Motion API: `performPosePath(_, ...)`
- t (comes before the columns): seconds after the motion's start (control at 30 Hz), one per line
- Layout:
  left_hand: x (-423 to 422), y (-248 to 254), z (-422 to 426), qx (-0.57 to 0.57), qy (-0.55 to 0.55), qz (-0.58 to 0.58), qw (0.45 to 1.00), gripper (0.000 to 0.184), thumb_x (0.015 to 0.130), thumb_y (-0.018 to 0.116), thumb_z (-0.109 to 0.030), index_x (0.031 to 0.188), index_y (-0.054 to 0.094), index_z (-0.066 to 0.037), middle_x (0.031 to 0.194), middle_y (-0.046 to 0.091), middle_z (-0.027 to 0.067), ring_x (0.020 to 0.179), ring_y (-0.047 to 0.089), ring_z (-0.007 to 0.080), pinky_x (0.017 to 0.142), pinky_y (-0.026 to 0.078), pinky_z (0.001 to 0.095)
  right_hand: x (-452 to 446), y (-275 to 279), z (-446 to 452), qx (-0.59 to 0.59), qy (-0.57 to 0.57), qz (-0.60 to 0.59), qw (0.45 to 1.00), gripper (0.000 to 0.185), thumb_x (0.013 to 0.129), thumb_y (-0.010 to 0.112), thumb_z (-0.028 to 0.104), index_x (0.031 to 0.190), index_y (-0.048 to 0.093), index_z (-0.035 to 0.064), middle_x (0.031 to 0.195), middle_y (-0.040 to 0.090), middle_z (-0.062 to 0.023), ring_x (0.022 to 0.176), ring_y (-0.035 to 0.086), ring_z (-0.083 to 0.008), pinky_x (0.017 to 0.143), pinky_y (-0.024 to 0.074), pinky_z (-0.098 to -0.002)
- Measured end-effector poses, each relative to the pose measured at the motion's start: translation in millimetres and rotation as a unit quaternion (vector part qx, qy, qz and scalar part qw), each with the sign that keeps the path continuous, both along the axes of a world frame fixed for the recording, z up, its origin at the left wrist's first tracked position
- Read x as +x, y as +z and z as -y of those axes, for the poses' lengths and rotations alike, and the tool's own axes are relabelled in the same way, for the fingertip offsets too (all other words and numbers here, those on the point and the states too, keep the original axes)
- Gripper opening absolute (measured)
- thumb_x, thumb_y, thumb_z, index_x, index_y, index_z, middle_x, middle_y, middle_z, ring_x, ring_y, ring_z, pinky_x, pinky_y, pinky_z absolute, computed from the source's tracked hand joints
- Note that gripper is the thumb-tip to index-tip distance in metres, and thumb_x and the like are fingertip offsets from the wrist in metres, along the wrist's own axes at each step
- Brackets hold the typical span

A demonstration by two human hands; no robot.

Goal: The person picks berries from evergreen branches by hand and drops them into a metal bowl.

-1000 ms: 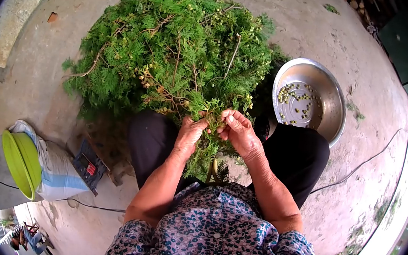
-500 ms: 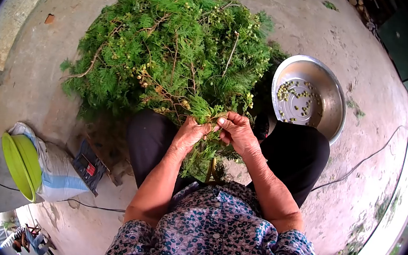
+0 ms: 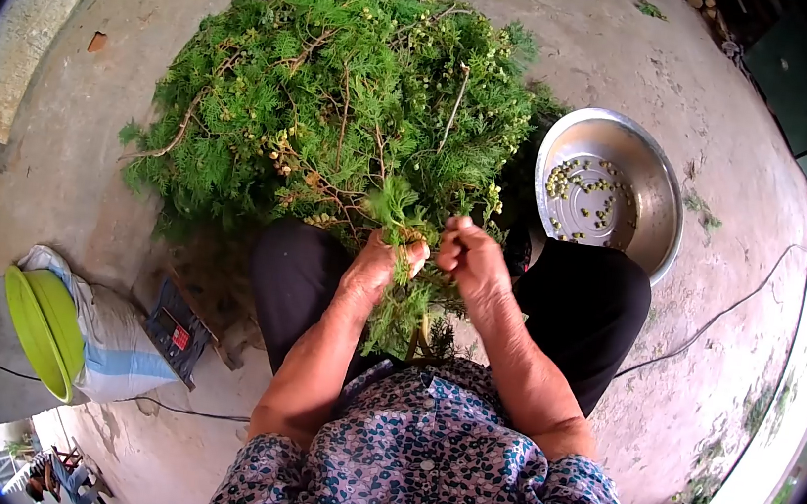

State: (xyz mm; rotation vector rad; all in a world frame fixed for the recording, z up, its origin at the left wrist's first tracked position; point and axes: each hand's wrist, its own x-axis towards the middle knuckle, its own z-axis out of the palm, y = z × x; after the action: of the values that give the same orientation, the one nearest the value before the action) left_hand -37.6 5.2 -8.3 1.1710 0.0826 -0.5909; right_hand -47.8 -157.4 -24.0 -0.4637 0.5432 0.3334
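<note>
A big heap of green leafy branches (image 3: 342,96) with small pale cones lies on the floor in front of my knees. My left hand (image 3: 378,264) is closed around a leafy sprig (image 3: 394,209) between my knees. Just right of it, a little apart, my right hand (image 3: 469,256) has its fingers curled together; whatever they hold, if anything, is hidden. To the right of the heap stands a metal basin (image 3: 663,202), with many small green cones (image 3: 600,200) scattered over its bottom.
A lime-green tub (image 3: 41,330) leans on its side against a white and blue sack (image 3: 124,350) at the left. Beside the sack is a dark object (image 3: 177,334) with a red part. A thin cable (image 3: 714,322) runs across the floor at the right.
My right hand has come away from the sprig and my left hand, slightly to the right, its fingers now curled. My left hand keeps its hold, and the sprig's tip is blurred.
</note>
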Motion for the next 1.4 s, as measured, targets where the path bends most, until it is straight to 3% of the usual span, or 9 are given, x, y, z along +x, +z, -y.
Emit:
performPosePath(0.07, -5, -1, -2, -0.004, 0.045, -0.005, 0.999, 0.018, 0.074, 0.072, -0.017, 0.082, 0.062, -0.005, 0.068, 0.058, -0.0001, 0.059, 0.052, 0.0097, 0.052, 0.041, 0.0249, 3, -9, 20, -0.124, -0.07, 0.007, 0.99, 0.017, 0.09, 0.052, 0.02, 0.086, 0.055, 0.0036, 0.072, 0.051, -0.0045, 0.059, 0.048, -0.0137, 0.05, 0.0438, -0.0282)
performPosePath(0.27, -3, -7, -1, 0.081, 0.105, 0.005, 0.991, 0.014, 0.079, 0.066, -0.013, 0.074, 0.055, -0.006, 0.066, 0.056, 0.0021, 0.057, 0.049, 0.0122, 0.056, 0.038, 0.0273, 24, -15, 74, -0.081, -0.168, 0.027, 0.982, 0.016, 0.091, 0.046, 0.014, 0.083, 0.053, 0.0013, 0.077, 0.054, -0.0092, 0.071, 0.055, -0.0223, 0.064, 0.0504, -0.0343)
performPosePath(0.33, -2, -7, 2, 0.102, 0.154, -0.023, 0.983, 0.014, 0.079, 0.066, -0.013, 0.072, 0.056, -0.005, 0.067, 0.056, 0.0023, 0.057, 0.049, 0.0122, 0.055, 0.038, 0.0274, 41, -13, 99, -0.019, -0.342, -0.041, 0.939, 0.015, 0.092, 0.044, 0.013, 0.087, 0.049, -0.0007, 0.08, 0.053, -0.01, 0.071, 0.053, -0.0238, 0.066, 0.0523, -0.0377)
performPosePath(0.47, 3, 0, -4, 0.079, 0.079, 0.025, 0.993, 0.015, 0.082, 0.063, -0.016, 0.073, 0.055, -0.006, 0.066, 0.054, 0.0019, 0.059, 0.048, 0.0124, 0.06, 0.037, 0.0261, 45, -19, 162, -0.073, -0.385, 0.011, 0.92, 0.058, 0.091, 0.049, 0.026, 0.13, 0.019, -0.0042, 0.119, 0.036, -0.0274, 0.109, 0.045, -0.0374, 0.09, 0.0454, -0.0457)
performPosePath(0.63, 8, 1, -3, 0.035, 0.124, 0.025, 0.991, 0.013, 0.083, 0.06, -0.013, 0.075, 0.054, -0.005, 0.066, 0.051, 0.0005, 0.059, 0.046, 0.0122, 0.058, 0.037, 0.0264, 44, -2, 164, -0.103, -0.446, -0.088, 0.884, 0.05, 0.092, 0.044, 0.019, 0.122, 0.024, -0.0151, 0.117, 0.046, -0.0235, 0.105, 0.049, -0.0389, 0.093, 0.0442, -0.0397)
performPosePath(0.77, 11, -3, -3, 0.033, 0.136, 0.02, 0.99, 0.011, 0.083, 0.061, -0.011, 0.078, 0.054, -0.005, 0.068, 0.052, 0.0012, 0.059, 0.047, 0.0122, 0.057, 0.037, 0.0261, 14, -9, 111, -0.224, -0.093, 0.099, 0.965, 0.034, 0.088, 0.052, 0.017, 0.109, 0.049, -0.0097, 0.1, 0.057, -0.0178, 0.098, 0.056, -0.0276, 0.083, 0.0491, -0.0363)
performPosePath(0.87, 12, -3, -5, 0.031, 0.126, -0.005, 0.991, 0.016, 0.079, 0.067, -0.02, 0.076, 0.061, -0.006, 0.067, 0.057, 0.001, 0.061, 0.05, 0.0112, 0.061, 0.039, 0.0268, -1, 19, 50, -0.385, 0.151, 0.165, 0.896, 0.041, 0.084, 0.061, 0.019, 0.118, 0.05, -0.0003, 0.1, 0.059, -0.0119, 0.094, 0.058, -0.0215, 0.08, 0.0492, -0.0328)
performPosePath(1.1, 7, 15, 0, 0.108, 0.138, -0.005, 0.985, 0.012, 0.075, 0.07, -0.014, 0.077, 0.062, -0.006, 0.069, 0.059, -0.0008, 0.063, 0.051, 0.0096, 0.062, 0.041, 0.0249, -5, 2, 13, -0.248, 0.21, 0.126, 0.937, 0.016, 0.087, 0.058, 0.011, 0.102, 0.058, 0.0045, 0.078, 0.06, 0.0014, 0.067, 0.059, -0.0084, 0.057, 0.0467, -0.0201)
performPosePath(1.4, 10, -12, -8, 0.276, 0.015, 0.026, 0.961, 0.018, 0.069, 0.068, -0.001, 0.084, 0.06, -0.005, 0.078, 0.059, -0.0011, 0.07, 0.051, 0.0091, 0.066, 0.042, 0.0252, -6, 0, -2, -0.266, 0.136, 0.178, 0.937, 0.009, 0.088, 0.054, 0.006, 0.095, 0.058, 0.0019, 0.076, 0.06, -0.0019, 0.065, 0.056, -0.0086, 0.058, 0.0467, -0.0234)
